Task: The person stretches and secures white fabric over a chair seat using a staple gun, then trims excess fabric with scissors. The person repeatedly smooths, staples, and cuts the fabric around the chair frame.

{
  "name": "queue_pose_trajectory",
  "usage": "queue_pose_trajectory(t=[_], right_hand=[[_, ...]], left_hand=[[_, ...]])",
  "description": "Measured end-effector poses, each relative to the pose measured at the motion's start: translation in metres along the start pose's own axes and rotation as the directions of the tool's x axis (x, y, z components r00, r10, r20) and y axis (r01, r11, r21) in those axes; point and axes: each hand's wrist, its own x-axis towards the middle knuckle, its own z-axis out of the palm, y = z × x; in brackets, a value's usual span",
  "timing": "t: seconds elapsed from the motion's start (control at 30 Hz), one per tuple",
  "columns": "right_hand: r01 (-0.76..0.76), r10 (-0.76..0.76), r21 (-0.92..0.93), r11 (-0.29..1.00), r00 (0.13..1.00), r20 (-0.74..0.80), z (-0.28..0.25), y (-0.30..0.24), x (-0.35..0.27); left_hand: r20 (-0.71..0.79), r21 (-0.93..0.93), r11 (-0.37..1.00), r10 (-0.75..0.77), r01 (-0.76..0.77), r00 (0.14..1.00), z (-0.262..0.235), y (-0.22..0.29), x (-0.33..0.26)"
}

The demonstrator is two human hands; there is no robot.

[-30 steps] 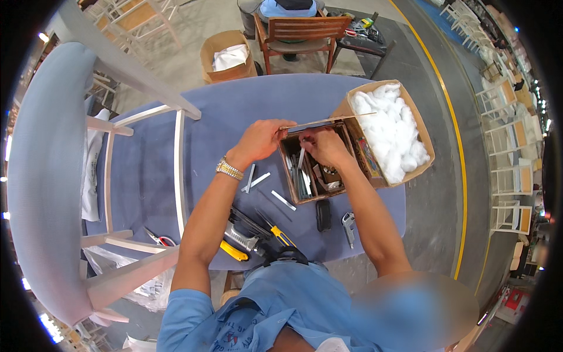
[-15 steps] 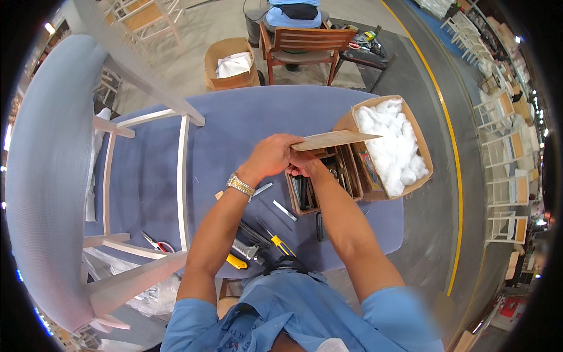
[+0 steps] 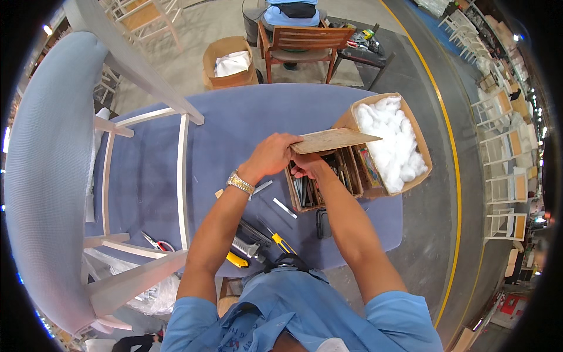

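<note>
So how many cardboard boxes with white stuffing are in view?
2: one open box of white stuffing on the table's right edge, another box on the floor beyond the table. Others may be hidden.

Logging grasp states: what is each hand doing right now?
Left hand: closed on the flat wooden board.
Right hand: under the board's end; grip cannot be told.

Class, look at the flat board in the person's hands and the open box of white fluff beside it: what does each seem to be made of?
The board looks like raw plywood or hardboard: tan, matt, thin, with rough edges. The box looks like plain brown cardboard, unprinted, with thin walls. Its white filling looks like soft cotton or polyester stuffing, lumpy and fluffy; which one cannot be told.
</note>
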Motion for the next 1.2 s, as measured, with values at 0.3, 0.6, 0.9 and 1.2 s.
queue_pose_trajectory(t=[0.3, 0.6, 0.9, 1.2], right_hand=[[0.215, -0.217, -0.072, 0.974, 0.976, -0.016, -0.004, 0.038, 0.018], [0.102, -0.104, -0.092, 0.991, 0.995, -0.010, 0.003, 0.011, 0.008], [0.377, -0.395, -0.316, 0.871, 0.918, 0.006, -0.021, 0.049, 0.013], [0.534, -0.534, -0.025, 0.845, 0.845, -0.038, -0.063, 0.012, -0.051]], left_hand=[[0.068, 0.004, 0.999, -0.032, 0.032, 0.997, -0.005, 0.014, 0.005], [0.083, 0.026, 0.998, -0.065, 0.063, 0.994, -0.006, 0.010, 0.005], [0.069, 0.030, 0.999, -0.013, 0.011, 0.998, -0.007, 0.011, 0.008], [0.038, 0.033, 0.999, -0.019, 0.017, 0.999, -0.004, 0.007, 0.007]])
